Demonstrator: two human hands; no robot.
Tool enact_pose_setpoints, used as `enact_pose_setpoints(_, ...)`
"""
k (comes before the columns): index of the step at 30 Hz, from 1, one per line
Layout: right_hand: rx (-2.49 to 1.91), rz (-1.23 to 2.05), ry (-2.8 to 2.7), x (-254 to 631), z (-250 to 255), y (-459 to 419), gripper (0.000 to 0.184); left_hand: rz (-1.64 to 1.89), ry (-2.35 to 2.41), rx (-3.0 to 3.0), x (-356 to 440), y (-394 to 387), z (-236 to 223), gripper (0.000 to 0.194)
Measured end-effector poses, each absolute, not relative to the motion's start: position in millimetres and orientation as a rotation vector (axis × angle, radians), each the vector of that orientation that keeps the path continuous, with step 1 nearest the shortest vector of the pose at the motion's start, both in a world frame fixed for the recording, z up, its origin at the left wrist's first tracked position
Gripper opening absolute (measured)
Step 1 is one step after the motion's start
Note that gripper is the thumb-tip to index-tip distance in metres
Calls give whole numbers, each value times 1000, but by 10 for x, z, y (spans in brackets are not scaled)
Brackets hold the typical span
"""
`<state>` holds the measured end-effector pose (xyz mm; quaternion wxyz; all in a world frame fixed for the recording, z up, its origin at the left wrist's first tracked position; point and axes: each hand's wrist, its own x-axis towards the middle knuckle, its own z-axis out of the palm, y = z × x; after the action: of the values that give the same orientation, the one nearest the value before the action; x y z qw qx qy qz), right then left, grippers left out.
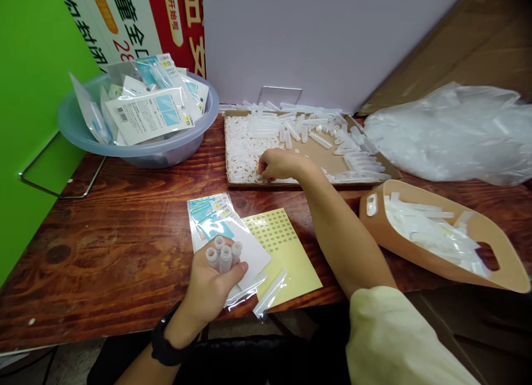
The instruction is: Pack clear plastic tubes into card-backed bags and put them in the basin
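Several translucent plastic tubes (225,257) stand upright in a bunch, their open ends up, with my left hand (211,288) wrapped round them. Under and beside that hand lie flat printed packets (220,221) in clear plastic and a yellow sticker sheet (286,252). My right hand (276,166) reaches into the shallow cardboard tray (328,158), its fingers pinched down at the small white plastic pieces (245,147). Whatever is between those fingertips is hidden. More translucent tubes (361,158) lie in the tray's back and right side.
A blue plastic basin (153,158) heaped with packets stands at the back left. On the right are a tan bin (415,246) of clear plastic sleeves and a large clear bag (449,135). One narrow clear sleeve (270,293) lies near the table's front edge.
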<state>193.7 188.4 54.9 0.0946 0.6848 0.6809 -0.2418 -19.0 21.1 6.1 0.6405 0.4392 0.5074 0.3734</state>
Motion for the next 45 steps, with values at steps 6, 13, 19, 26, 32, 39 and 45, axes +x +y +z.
enact_pose_setpoints(6,2096,-771,2032,1998,561,1901,13,865,1162,1027,-192,208,71,22)
enact_pose_setpoints(13,2261,-893,1961,2077,625,1884,15,845,1167,1016,-205,203,79,22)
enact_pose_setpoints(19,2270,-1096,1996,2146,531,1934,19,848,1165,1010,-196,208,78,23)
enact_pose_setpoints(26,2234,-1322,2047,2204,444,1971,16,856,1172,1018,-190,200,74,22)
enact_pose_setpoints(32,2197,-1324,2056,2199,423,1980,14,846,1157,1039,-197,208,53,22)
enact_pose_setpoints(39,2034,-1047,2132,2012,550,1905,12,857,1169,1062,-197,200,65,21)
enact_pose_setpoints(45,1921,-737,2182,1897,613,1853,10,862,1197,1068,-204,192,97,21)
